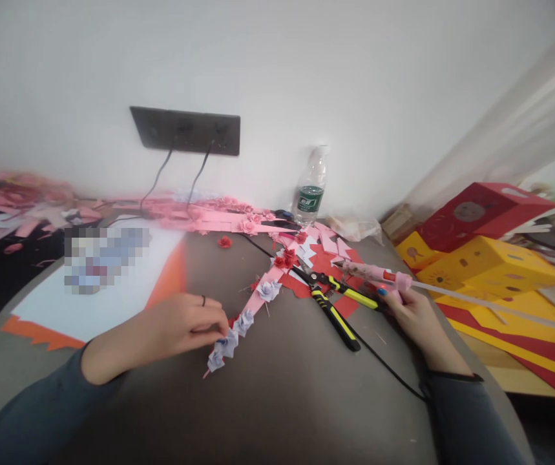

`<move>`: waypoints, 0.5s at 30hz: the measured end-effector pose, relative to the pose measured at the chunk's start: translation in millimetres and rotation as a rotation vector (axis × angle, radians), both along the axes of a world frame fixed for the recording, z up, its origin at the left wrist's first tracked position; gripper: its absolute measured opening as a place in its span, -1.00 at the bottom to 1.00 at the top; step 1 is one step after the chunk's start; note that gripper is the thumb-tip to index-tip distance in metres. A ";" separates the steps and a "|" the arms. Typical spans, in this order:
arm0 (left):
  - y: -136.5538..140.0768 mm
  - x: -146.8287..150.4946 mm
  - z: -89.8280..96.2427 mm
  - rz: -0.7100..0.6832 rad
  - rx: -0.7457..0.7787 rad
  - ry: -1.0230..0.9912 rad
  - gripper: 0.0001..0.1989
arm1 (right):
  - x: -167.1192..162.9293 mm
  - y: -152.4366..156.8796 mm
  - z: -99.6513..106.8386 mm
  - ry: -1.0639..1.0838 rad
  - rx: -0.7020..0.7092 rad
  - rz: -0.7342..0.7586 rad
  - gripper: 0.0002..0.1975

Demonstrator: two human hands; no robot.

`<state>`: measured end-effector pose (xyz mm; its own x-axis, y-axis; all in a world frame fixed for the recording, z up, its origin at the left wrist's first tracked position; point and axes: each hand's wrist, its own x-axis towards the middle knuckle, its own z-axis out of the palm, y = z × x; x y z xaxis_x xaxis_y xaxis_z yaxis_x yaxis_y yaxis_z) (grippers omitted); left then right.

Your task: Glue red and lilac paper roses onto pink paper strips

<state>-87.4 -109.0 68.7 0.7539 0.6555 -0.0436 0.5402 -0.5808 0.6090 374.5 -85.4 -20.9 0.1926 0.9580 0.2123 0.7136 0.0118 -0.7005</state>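
My left hand [194,325] is closed, its fingertips on a white-lilac paper flower [229,343] near the lower end of a pink paper strip [256,302]. Several white-lilac and red paper flowers [285,258] line that strip. On the right, my right hand [406,310] is wrapped round a pink glue gun [376,272], whose nozzle points left. A clear glue stick [481,305] juts from its back end. Between the hands lie pliers [335,316] with black and yellow-green handles, partly over red paper scraps [349,309].
A water bottle [310,194] stands against the wall below a dark socket panel [187,131] with two cables. Pink paper pieces [214,219] lie along the back. White paper [126,303] over orange is at left; red [485,216] and yellow boxes [490,268] are at right.
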 end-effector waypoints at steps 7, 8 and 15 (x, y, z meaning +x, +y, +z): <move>1.3 8.9 4.5 -0.018 -0.002 0.019 -0.82 | -1.9 -0.2 2.9 -0.036 -0.006 -0.008 -0.60; 5.4 9.4 6.7 0.015 0.009 0.005 -0.82 | -2.4 0.0 3.4 -0.033 -0.007 -0.014 -0.61; 61.7 28.8 17.2 0.266 0.018 -0.099 -0.80 | -4.7 0.8 3.7 0.042 0.002 -0.020 -0.67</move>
